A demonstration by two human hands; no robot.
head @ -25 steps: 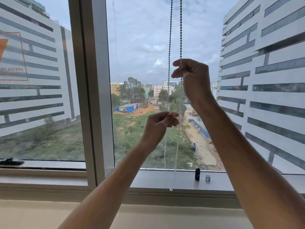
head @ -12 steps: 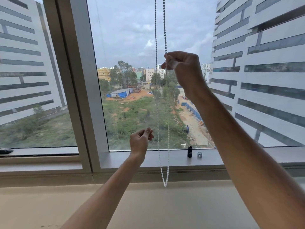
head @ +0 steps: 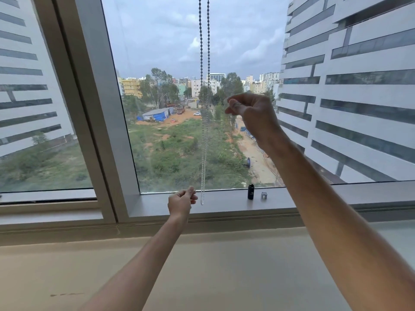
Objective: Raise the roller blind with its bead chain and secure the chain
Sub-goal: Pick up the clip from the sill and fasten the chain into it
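Two strands of bead chain [head: 204, 63] hang straight down in front of the big window pane, and the loop at the bottom dangles just above the window sill [head: 224, 205]. The right hand [head: 253, 113] is up high, off to the right of the chain, fingers curled in with thumb and forefinger pinched together; the chain hangs clear to its left, and whether anything sits in that pinch cannot be told. Down low, the left hand [head: 181, 202] is loosely closed at sill level, just left of the loop, fingertips very near it, but actual contact cannot be made out. On the sill to the right stand a small black bottle [head: 250, 191] and, just beside it, a small silver cap [head: 264, 195]. Outside the glass: grey office blocks either side and a green plot below.
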